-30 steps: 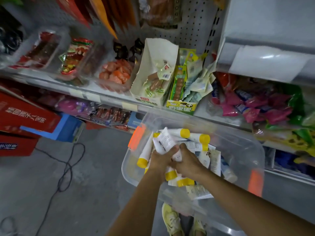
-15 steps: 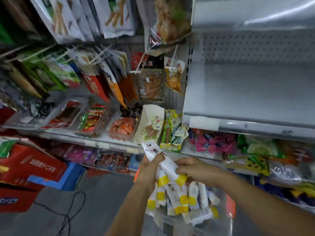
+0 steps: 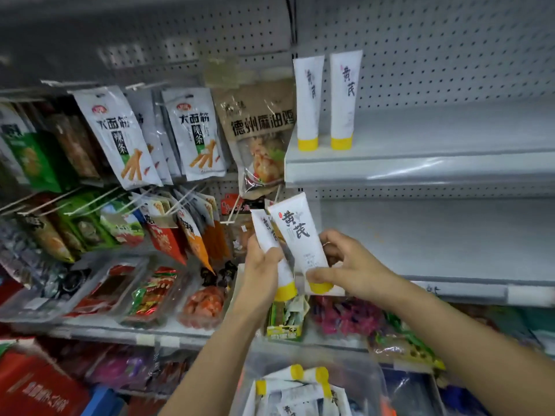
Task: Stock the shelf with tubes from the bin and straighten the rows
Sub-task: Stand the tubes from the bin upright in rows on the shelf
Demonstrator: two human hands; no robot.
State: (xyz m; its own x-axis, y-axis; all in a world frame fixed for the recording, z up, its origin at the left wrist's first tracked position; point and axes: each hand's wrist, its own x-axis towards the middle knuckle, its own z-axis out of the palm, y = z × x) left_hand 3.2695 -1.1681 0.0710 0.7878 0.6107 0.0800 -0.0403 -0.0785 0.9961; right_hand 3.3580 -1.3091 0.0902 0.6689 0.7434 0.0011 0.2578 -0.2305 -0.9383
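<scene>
Front tube (image 3: 300, 238): white, black characters, small red seal, yellow cap. Rear tube (image 3: 265, 232): white, black characters, yellow cap. Shelf tubes (image 3: 308, 100): white, faint dark characters, yellow caps. Bin tubes (image 3: 300, 397): white, yellow caps. Bin (image 3: 371, 381): clear. Shelf (image 3: 435, 166): pale grey. Pegboard (image 3: 435, 55): grey, dotted with small holes. Strip packs (image 3: 117, 136): white, green panel, orange sticks, black characters. Brown pack (image 3: 258, 115): brown, black characters. Carton (image 3: 33, 388): red, pale lettering. Packets (image 3: 348, 319): pink.

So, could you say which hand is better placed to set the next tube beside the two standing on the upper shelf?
The right hand, probably: it is nearer the shelf, and its tube is in front, cap down like the standing tubes.
</scene>
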